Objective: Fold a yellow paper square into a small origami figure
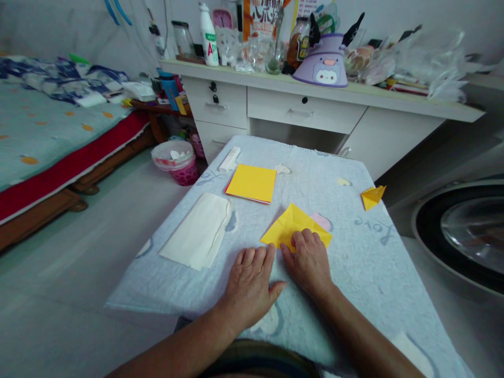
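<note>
A sheet of yellow origami paper (290, 223), folded into a roughly triangular shape with its peak pointing away from me, lies on the cloth-covered table. My right hand (311, 260) is on its lower right part, fingers curled and pressed to the paper near the bottom edge. Flat on the cloth, my left hand (252, 283) has its thumb out to the side, and its index fingertip reaches the paper's lower left edge. Beyond them is a stack of square coloured paper (252, 182) with a yellow sheet on top. A small folded yellow paper piece (373, 197) sits near the right edge.
A white tissue-like sheet (199, 231) lies on the left, and a small white box (230, 159) stands farther back. A white desk (307, 107) holds a purple visor (323, 63), bottles and jars. A pink bucket (177, 163) is on the floor.
</note>
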The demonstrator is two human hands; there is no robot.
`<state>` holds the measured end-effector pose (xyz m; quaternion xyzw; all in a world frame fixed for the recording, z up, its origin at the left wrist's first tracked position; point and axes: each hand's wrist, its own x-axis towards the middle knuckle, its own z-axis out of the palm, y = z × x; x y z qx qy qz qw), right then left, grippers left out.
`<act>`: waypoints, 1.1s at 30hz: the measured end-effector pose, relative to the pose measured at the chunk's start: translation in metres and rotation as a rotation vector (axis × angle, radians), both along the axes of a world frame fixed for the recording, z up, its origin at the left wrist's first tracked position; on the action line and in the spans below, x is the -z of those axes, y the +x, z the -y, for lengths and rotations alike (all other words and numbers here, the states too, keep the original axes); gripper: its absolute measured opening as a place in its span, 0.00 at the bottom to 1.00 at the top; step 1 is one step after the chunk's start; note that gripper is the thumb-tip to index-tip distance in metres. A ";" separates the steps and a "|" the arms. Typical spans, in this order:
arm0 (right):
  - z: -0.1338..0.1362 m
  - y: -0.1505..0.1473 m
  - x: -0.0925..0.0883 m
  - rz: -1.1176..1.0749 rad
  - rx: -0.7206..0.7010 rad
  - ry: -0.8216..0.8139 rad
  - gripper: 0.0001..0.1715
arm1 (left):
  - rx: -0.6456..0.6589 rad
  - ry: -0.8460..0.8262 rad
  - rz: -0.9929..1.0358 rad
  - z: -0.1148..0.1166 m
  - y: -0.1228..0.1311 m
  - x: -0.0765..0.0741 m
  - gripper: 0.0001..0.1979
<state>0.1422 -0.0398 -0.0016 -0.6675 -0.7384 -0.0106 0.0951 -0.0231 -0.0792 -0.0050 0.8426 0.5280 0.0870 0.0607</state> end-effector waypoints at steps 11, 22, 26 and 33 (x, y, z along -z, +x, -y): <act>-0.001 0.002 0.001 0.009 -0.009 0.013 0.14 | -0.035 0.004 -0.041 -0.005 -0.010 -0.004 0.35; 0.000 -0.003 -0.003 0.042 0.014 0.021 0.22 | -0.079 -0.009 -0.074 -0.007 -0.016 -0.008 0.34; -0.001 -0.006 -0.002 0.062 0.049 0.022 0.25 | -0.080 0.005 -0.077 -0.006 -0.016 -0.007 0.34; -0.003 -0.010 -0.001 0.106 0.086 0.034 0.28 | -0.076 0.019 -0.077 -0.006 -0.014 -0.007 0.33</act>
